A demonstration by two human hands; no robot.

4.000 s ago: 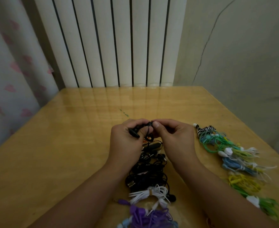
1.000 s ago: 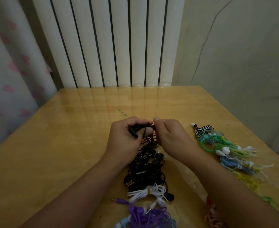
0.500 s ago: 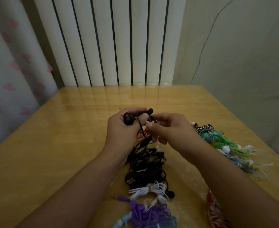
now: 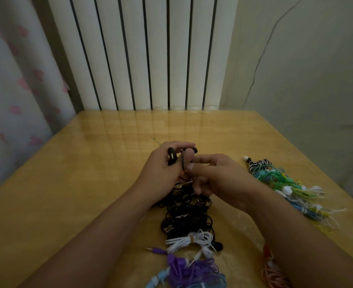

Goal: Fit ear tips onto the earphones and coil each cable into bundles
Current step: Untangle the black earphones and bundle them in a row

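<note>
Both hands lifted since 4 s ago — left hand [image 4: 161, 173] & right hand [image 4: 219, 179] grip black earphone cable [image 4: 38, 163].

One head-worn wide-angle view looks forward and down from close above the table [image 4: 88, 183], facing the radiator [image 4: 142, 53] and wall; both forearms enter from the bottom edge.

Table [image 4: 78, 183] butts against radiator [image 4: 142, 53] at 12 o'clock, curtain [image 4: 15, 80] at 10, wall [image 4: 306, 69] at 2. Both hands meet at table centre: left hand [image 4: 161, 173] beside right hand [image 4: 219, 179]. Tangled earphone pile [image 4: 188, 213] lies at 6 o'clock beneath them; second earphone pile [image 4: 283, 183] at 3, near table's edge.
</note>
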